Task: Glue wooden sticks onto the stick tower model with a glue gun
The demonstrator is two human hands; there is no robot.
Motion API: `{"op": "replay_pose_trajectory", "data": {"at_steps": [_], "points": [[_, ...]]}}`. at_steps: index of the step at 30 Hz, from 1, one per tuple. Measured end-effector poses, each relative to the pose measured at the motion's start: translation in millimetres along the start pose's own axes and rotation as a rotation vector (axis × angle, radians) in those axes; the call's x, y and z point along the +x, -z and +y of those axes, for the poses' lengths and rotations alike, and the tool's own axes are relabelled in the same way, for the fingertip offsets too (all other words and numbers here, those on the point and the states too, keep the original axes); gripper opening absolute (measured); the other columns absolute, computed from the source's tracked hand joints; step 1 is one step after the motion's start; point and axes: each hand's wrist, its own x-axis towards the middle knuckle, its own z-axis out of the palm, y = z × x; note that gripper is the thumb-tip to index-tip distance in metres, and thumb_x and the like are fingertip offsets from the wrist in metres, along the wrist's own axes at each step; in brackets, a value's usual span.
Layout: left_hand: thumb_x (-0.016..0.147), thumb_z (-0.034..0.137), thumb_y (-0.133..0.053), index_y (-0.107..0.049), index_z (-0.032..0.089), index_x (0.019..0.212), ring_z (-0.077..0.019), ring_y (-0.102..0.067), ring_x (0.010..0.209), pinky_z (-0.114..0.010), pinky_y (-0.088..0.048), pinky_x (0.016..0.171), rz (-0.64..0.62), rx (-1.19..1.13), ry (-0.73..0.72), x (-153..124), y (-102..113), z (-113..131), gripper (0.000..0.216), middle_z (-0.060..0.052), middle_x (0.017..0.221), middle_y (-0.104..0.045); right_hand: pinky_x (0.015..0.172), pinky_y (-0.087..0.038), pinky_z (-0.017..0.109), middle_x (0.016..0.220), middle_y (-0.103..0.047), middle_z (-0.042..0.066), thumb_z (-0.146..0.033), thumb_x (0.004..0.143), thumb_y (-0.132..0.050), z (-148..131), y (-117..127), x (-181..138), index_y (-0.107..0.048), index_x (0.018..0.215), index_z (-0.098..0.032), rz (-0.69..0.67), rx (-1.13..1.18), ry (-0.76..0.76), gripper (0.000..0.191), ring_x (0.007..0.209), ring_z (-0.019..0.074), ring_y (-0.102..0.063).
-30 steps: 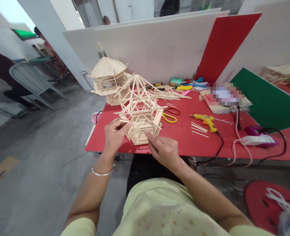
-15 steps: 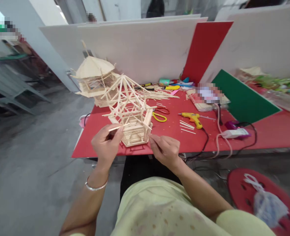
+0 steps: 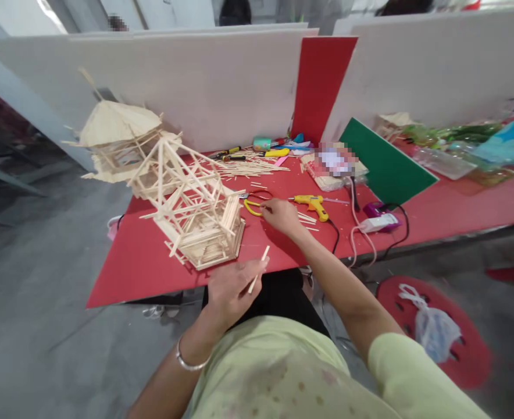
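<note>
My left hand (image 3: 235, 290) is closed, pinching a short thin wooden stick (image 3: 263, 256) at the table's front edge. My right hand (image 3: 283, 216) reaches over the table, its fingers closed at the handle of the scissors (image 3: 250, 209), which have one yellow and one red loop. Left of the scissors stands a pavilion-like frame of thin wooden sticks (image 3: 196, 201), with open roof ribs over a low-walled base. Just right of my right hand lie several loose sticks (image 3: 308, 219) and a yellow glue gun (image 3: 311, 203).
A roofed wooden model (image 3: 120, 125) stands at the back left of the red table (image 3: 121, 256). Behind the frame lies a stick pile (image 3: 248, 167). Further right are a green board (image 3: 388, 166) and a power strip (image 3: 381, 223) with cables. A red stool (image 3: 461, 343) is below.
My left hand has moved from the frame towards me and right, still with the stick. My right hand has gone from the frame's side to the scissors. The view has turned right.
</note>
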Motion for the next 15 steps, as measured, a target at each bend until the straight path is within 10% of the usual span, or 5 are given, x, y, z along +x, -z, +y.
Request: {"op": "replay_pose_trajectory", "data": {"at_steps": [10,15], "points": [[0.089,-0.003,-0.04,-0.035,0.028,0.155,-0.0197,-0.052,0.138,-0.038,-0.048,0.113,-0.443,-0.333,0.036,13.1,-34.6,-15.9,0.073,-0.01,0.153,-0.048,0.082,-0.048,0.027,0.112,-0.077,0.002,-0.035,0.093,-0.05,49.2,19.4,21.6,-0.076,0.11,-0.026,-0.093,0.079,0.08,0.033,0.098,0.0203,-0.07],[0.088,0.019,-0.063,-0.061,0.025,0.138,-0.0302,-0.059,0.13,-0.048,-0.053,0.107,-0.234,-0.805,0.539,12.8,-60.3,-20.5,0.051,-0.012,0.14,-0.062,0.08,-0.048,0.024,0.106,-0.078,0.0,-0.037,0.093,-0.05,60.9,21.4,39.6,-0.077,0.109,-0.027,-0.136,0.088,0.151,0.032,0.093,0.0181,-0.07]]}}
